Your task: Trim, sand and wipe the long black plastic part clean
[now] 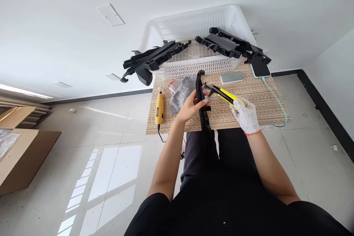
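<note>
My bare left hand [193, 105] is closed around a long black plastic part [204, 114], which stands lengthwise over the table's front edge. In a white knitted glove with an orange cuff, my right hand [245, 115] grips a yellow and black utility knife [227, 96]. The knife's tip end points left, close to the upper part of the black piece; whether it touches I cannot tell. Under and behind my left hand lies a grey speckled cloth [181, 97], with a white, orange-edged glove [172, 84] partly beneath it.
A yellow corded power tool [159, 108] lies at the left of the striped table [265, 107]. Behind stands a white basket [193, 67] with black plastic parts [155, 59] across its rim. A grey-green phone-like slab [231, 77] and a cabled phone [260, 68] lie right. Cardboard boxes [24, 158] stand left.
</note>
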`<state>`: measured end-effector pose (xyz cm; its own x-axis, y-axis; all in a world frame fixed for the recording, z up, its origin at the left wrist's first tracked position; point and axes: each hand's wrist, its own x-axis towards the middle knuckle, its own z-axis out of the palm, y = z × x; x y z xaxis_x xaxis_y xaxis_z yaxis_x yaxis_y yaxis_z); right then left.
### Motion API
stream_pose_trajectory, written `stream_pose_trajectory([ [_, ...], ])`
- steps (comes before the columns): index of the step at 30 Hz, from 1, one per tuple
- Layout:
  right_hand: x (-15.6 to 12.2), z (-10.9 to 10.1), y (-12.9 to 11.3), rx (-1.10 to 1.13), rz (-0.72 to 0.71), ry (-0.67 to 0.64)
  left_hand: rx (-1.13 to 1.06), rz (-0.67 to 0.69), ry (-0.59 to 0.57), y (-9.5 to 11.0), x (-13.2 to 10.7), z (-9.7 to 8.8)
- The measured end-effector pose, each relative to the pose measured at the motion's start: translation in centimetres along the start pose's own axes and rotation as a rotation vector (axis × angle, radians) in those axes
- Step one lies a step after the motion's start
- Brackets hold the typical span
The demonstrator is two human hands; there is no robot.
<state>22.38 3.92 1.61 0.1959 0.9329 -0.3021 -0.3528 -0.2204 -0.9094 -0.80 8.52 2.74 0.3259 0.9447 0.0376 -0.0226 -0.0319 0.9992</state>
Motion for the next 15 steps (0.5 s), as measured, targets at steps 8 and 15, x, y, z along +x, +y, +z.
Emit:
stream_pose_trajectory([
  [8,-0.1,-0.2,0.2,0.008,-0.007,-0.072,0.151,-0.093,0.147,2.9,2.7,-0.6],
  [15,-0.1,-0.2,0.0,0.027,0.0,-0.05,0.052,-0.219,0.044,1.9,1.6,0.4],
])
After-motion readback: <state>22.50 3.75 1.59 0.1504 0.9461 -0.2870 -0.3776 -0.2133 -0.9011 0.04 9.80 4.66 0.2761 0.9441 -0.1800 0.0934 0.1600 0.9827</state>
